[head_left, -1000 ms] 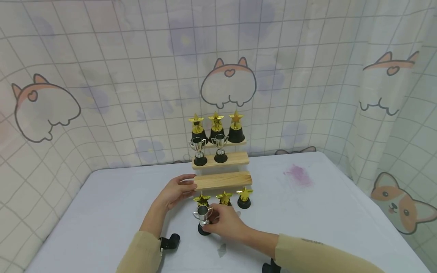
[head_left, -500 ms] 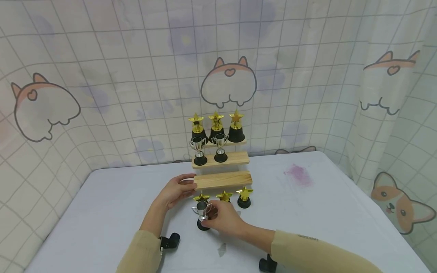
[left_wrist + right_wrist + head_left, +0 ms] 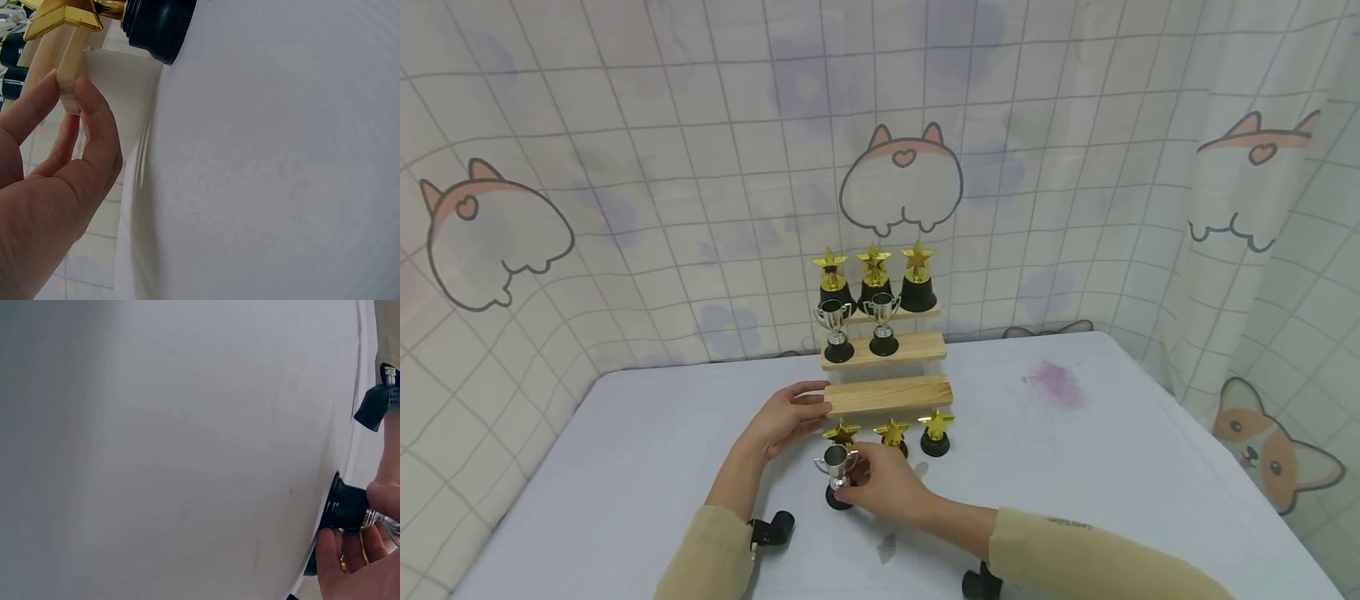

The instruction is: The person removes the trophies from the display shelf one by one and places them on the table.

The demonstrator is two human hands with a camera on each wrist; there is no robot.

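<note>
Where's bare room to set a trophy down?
Free: right end of the middle step, the whole lowest step, and table right of the gold stars. Crowded: top step, and table front where both hands work.

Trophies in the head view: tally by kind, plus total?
Gold star trophies: 6, three on the top step, three on the table in front of the wooden stand.
Silver cup trophies: 3, two on the middle step, one held by the right hand.
Total: 9.
</note>
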